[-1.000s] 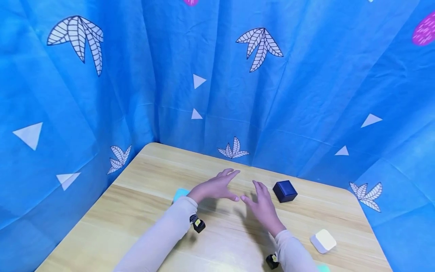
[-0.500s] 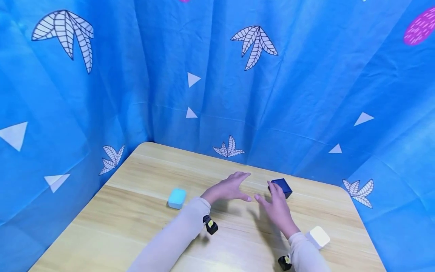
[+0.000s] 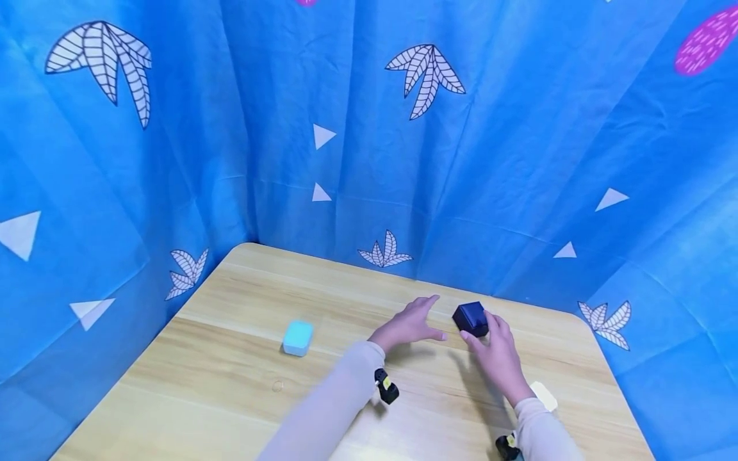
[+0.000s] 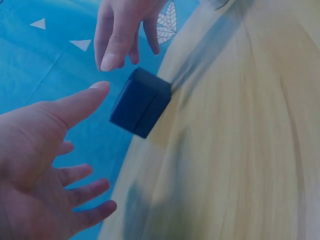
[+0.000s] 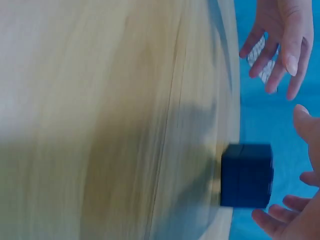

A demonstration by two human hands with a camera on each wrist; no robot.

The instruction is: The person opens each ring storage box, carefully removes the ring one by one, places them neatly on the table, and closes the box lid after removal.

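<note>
A small dark navy box (image 3: 471, 318) with a seam round it sits near the table's back edge. Close in front of it and to its right is my right hand (image 3: 497, 358), thumb and fingers spread on either side of the box's near corner; contact cannot be told in the head view. In the right wrist view a gap shows between that thumb and the box (image 5: 246, 176). To the box's left, my left hand (image 3: 408, 325) hovers above the table with thumb and fingers apart, holding nothing. In the left wrist view its fingers (image 4: 87, 192) are spread.
A light blue rounded block (image 3: 297, 338) lies on the wooden table (image 3: 230, 358) left of my left forearm. A white block (image 3: 544, 396) is partly hidden behind my right wrist. Blue patterned curtains (image 3: 369, 128) hang along the table's back and sides.
Both hands have moved right, my right hand reaching up beside the dark box. The light blue block is now fully in view, while the white one has become partly covered. The head view shifted slightly.
</note>
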